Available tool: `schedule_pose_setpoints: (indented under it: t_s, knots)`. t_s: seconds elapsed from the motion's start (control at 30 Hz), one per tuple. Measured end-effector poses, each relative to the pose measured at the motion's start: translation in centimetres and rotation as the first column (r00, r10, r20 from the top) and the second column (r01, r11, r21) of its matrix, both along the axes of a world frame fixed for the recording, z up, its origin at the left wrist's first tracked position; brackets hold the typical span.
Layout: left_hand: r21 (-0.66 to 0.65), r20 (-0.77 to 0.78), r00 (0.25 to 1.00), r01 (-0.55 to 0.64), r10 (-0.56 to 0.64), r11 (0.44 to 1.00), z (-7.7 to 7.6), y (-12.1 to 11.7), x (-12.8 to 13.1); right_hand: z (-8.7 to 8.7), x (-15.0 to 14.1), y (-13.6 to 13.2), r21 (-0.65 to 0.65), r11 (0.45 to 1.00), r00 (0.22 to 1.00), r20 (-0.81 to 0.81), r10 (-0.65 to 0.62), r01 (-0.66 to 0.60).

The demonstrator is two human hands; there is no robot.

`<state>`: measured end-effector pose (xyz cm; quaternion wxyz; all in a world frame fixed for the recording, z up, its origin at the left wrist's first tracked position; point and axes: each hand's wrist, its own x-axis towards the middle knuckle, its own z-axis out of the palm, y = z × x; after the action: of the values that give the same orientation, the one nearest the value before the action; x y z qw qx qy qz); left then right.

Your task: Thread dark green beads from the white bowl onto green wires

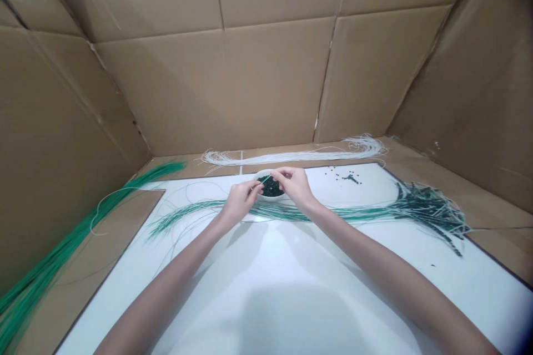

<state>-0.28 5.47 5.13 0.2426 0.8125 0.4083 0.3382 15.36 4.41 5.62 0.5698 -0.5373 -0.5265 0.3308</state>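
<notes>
My left hand (pixel 240 202) and my right hand (pixel 293 184) meet above a small white bowl (pixel 267 172) full of dark beads (pixel 270 187). The left fingers pinch a thin green cord (pixel 265 179), whose tip points toward the right fingertips. Whatever the right fingers hold is too small to make out. Below my wrists, a long bundle of green and white cords (pixel 333 212) lies across a white board (pixel 291 288). Its right end (pixel 428 212) is dense with dark beads.
A loop of white cords (pixel 291 155) lies behind the board, and a few loose dark beads (pixel 351 178) sit on it at the back right. A long green bundle (pixel 75 238) lies at the left. Cardboard walls (pixel 216 89) surround the work surface.
</notes>
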Motion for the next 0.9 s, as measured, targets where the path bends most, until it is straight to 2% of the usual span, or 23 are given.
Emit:
schedule_pose_setpoints:
  t_s: [0.1, 0.17, 0.27, 0.37, 0.43, 0.5, 0.6, 0.67, 0.8, 0.9]
  knots:
    - [-0.051, 0.070, 0.998, -0.003, 0.006, 0.999, -0.1, 0.0, 0.1, 0.1, 0.1, -0.1, 0.021, 1.000, 1.000, 0.014, -0.013, 0.012]
    - [-0.150, 0.163, 0.987, 0.027, -0.002, 0.988, -0.1, 0.0, 0.1, 0.1, 0.2, -0.1, 0.047, 0.999, 1.000, 0.012, -0.006, 0.006]
    - [-0.320, 0.321, 0.947, 0.118, -0.010, 0.940, 0.1, 0.3, 0.0, 0.0, 0.3, 0.1, 0.074, 0.995, 0.997, -0.029, 0.067, -0.065]
    - [-0.411, 0.412, 0.911, 0.158, 0.029, 0.898, 0.2, 0.4, 0.1, 0.0, 0.2, 0.2, 0.066, 0.987, 0.977, -0.143, 0.158, -0.150]
    - [-0.429, 0.441, 0.896, 0.152, 0.059, 0.890, 0.3, 0.5, 0.1, 0.0, 0.0, 0.1, 0.039, 0.985, 0.957, -0.233, 0.174, -0.170]
    - [-0.431, 0.453, 0.888, 0.145, 0.075, 0.891, 0.3, 0.5, 0.1, -0.1, -0.3, -0.1, -0.001, 0.981, 0.948, -0.256, 0.188, -0.195]
    - [-0.413, 0.436, 0.899, 0.149, 0.052, 0.898, 0.3, 0.4, 0.2, -0.3, -0.8, -0.5, -0.019, 0.967, 0.958, -0.145, 0.249, -0.254]
    - [-0.385, 0.412, 0.911, 0.153, 0.021, 0.910, 0.2, 0.3, 0.2, -0.5, -1.0, -0.6, 0.027, 0.964, 0.962, -0.063, 0.265, -0.264]
    - [-0.366, 0.365, 0.931, 0.137, 0.006, 0.921, 0.0, 0.3, 0.3, -0.8, -1.1, -0.6, 0.127, 0.968, 0.976, -0.004, 0.219, -0.217]
    - [-0.402, 0.353, 0.935, 0.130, 0.022, 0.906, 0.0, 0.4, 0.3, -0.9, -1.1, -0.6, 0.135, 0.972, 0.981, 0.006, 0.192, -0.191]
